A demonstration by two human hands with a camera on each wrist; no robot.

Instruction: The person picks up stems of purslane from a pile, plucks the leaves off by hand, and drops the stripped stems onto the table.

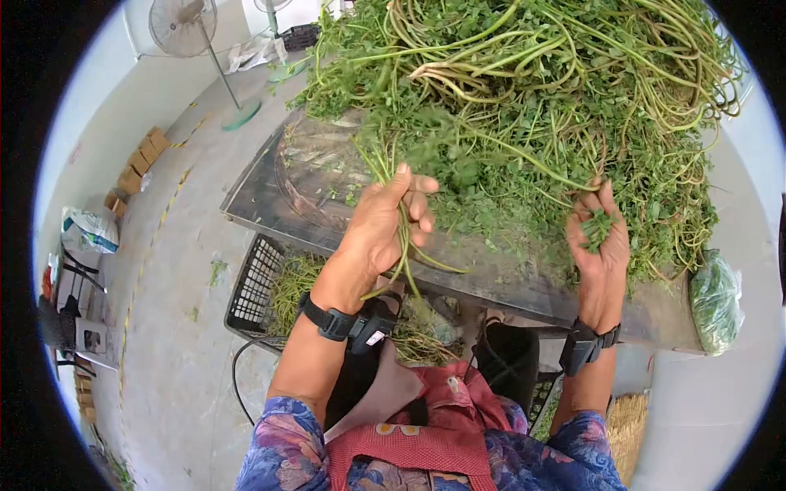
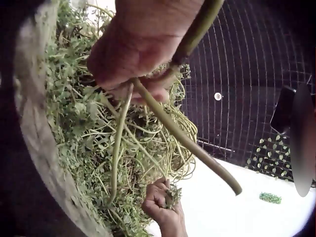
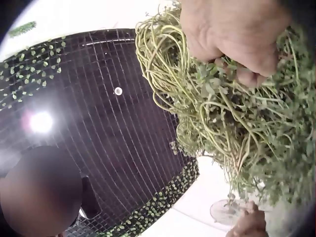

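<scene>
over the table point(image 1: 266, 196) | left grip point(image 1: 381, 219): clasping stems point(image 2: 185, 138) | right grip point(image 1: 604, 252): holding sprig point(image 1: 597, 230) | crate point(image 1: 250, 286): head view only

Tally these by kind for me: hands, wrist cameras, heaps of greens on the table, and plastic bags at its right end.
Hands: 2 (left hand, right hand)
Wrist cameras: 2 (left camera, right camera)
Heap of greens: 1
Plastic bag: 1
Total: 6
</scene>
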